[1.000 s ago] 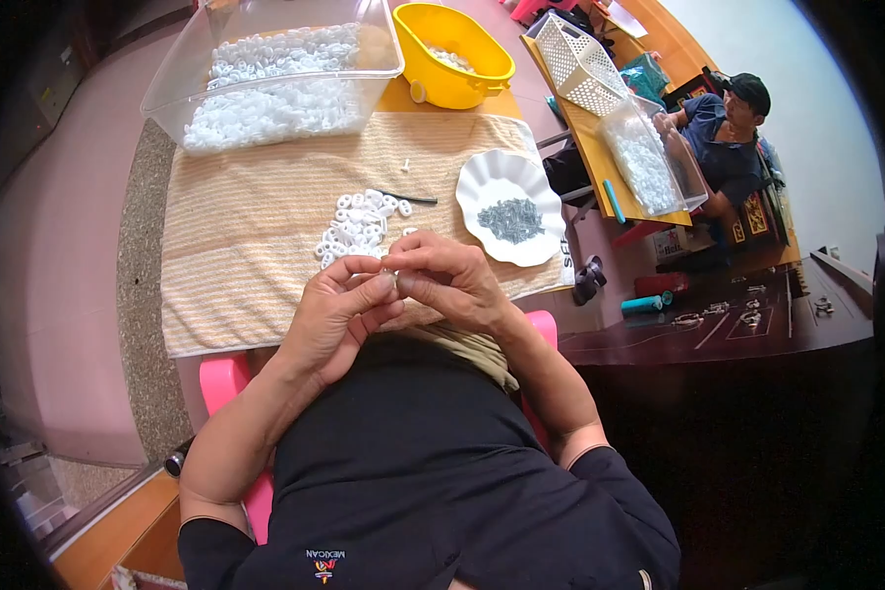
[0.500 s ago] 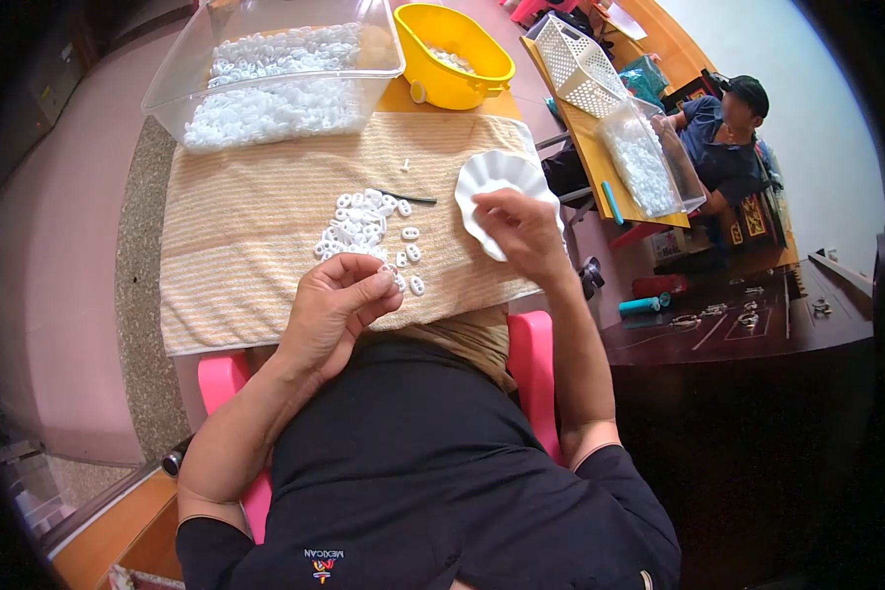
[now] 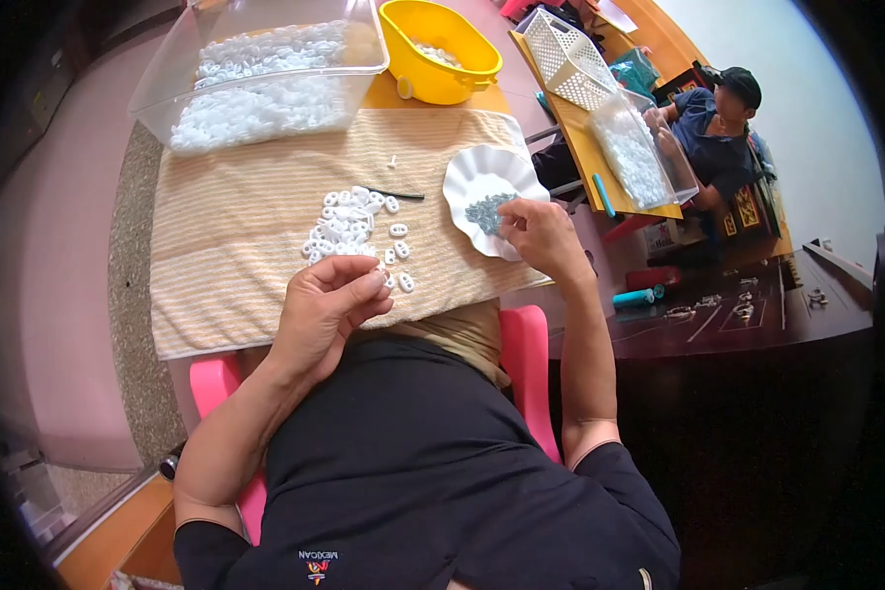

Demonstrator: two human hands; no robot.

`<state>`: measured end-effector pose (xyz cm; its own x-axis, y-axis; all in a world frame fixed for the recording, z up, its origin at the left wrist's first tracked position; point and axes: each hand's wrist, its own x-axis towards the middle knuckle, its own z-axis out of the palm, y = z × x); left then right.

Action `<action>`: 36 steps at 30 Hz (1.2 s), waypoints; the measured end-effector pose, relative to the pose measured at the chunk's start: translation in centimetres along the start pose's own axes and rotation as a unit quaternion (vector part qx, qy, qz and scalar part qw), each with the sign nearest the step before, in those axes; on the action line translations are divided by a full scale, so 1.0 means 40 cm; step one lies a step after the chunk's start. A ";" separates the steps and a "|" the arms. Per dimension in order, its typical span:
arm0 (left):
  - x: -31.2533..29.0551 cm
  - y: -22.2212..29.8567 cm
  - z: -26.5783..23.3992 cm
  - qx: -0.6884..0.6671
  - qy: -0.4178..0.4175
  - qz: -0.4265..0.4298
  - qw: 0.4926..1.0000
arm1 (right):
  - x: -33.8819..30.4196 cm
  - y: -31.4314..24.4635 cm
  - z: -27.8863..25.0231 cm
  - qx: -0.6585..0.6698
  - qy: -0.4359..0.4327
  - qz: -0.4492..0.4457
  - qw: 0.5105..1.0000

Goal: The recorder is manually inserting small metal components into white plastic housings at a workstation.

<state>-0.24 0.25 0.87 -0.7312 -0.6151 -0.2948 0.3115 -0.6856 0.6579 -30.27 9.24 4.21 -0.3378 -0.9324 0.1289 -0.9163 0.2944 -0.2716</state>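
Note:
My left hand (image 3: 332, 307) is closed in a pinch on a small white plastic piece (image 3: 380, 265), mostly hidden by the fingers. Just beyond it lies a heap of white oval plastic pieces with holes (image 3: 344, 228), with several single ones, such as a white oval piece (image 3: 398, 230), to its right. A white wavy-rimmed dish (image 3: 470, 169) stands at the right of the towel and holds many tiny grey pieces (image 3: 484, 211). My right hand (image 3: 546, 239) reaches over the dish's right side, fingertips pinched together at the grey pieces. Whatever sits between them is too small to name.
A striped towel (image 3: 228, 251) covers the table. On it lie a thin dark stick (image 3: 395, 195) and a small white peg (image 3: 393, 161). Behind stand a clear bin (image 3: 364, 71) of white pieces and a yellow tub (image 3: 433, 87). A person (image 3: 713, 128) sits at another table, right.
My right hand has shifted slightly right and down, uncovering the grey pieces in the dish. My left hand keeps its pinch. The whole view has shifted a little.

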 end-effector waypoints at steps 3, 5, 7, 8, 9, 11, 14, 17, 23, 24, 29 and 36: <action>0.000 -0.001 -0.002 0.005 -0.004 0.003 1.000 | -0.005 -0.006 0.004 0.001 0.001 0.009 1.000; 0.000 -0.003 -0.003 0.003 -0.012 0.002 1.000 | -0.003 -0.006 0.009 -0.008 0.002 0.003 1.000; 0.001 -0.004 -0.003 0.006 -0.013 0.001 1.000 | -0.002 -0.009 0.012 -0.016 0.002 -0.002 1.000; 0.001 -0.004 -0.003 0.010 -0.015 0.000 1.000 | -0.001 -0.013 0.012 -0.026 0.003 -0.005 1.000; 0.001 -0.004 -0.003 0.010 -0.014 0.000 1.000 | 0.001 -0.017 0.013 -0.035 0.004 -0.009 0.999; 0.000 -0.004 -0.002 0.008 -0.013 -0.002 1.000 | 0.005 -0.027 0.010 -0.039 0.003 -0.015 0.999; 0.000 -0.007 -0.003 0.004 -0.013 -0.002 1.000 | 0.013 -0.033 0.011 -0.047 -0.001 -0.025 0.999; 0.001 -0.008 -0.003 0.005 -0.013 -0.005 1.000 | 0.021 -0.033 0.013 -0.054 -0.016 -0.030 0.998; -0.001 -0.007 -0.001 0.007 -0.010 -0.006 1.000 | 0.048 -0.035 0.018 -0.079 -0.063 -0.049 0.994; -0.002 -0.007 0.000 0.007 -0.010 -0.006 1.000 | 0.053 -0.031 0.022 -0.078 -0.064 -0.063 0.993; -0.002 -0.010 0.001 0.014 -0.009 -0.013 1.000 | 0.065 -0.027 0.021 -0.096 -0.071 -0.074 0.990; -0.005 -0.008 0.003 0.015 0.000 -0.019 1.000 | 0.055 -0.046 -0.002 -0.030 -0.081 -0.021 0.996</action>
<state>-0.26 0.62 0.80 -0.7420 -0.5890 -0.3203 0.2653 -0.6967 0.6665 -29.36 6.69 5.07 -0.2645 -0.9642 -0.0179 -0.9416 0.2622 -0.2115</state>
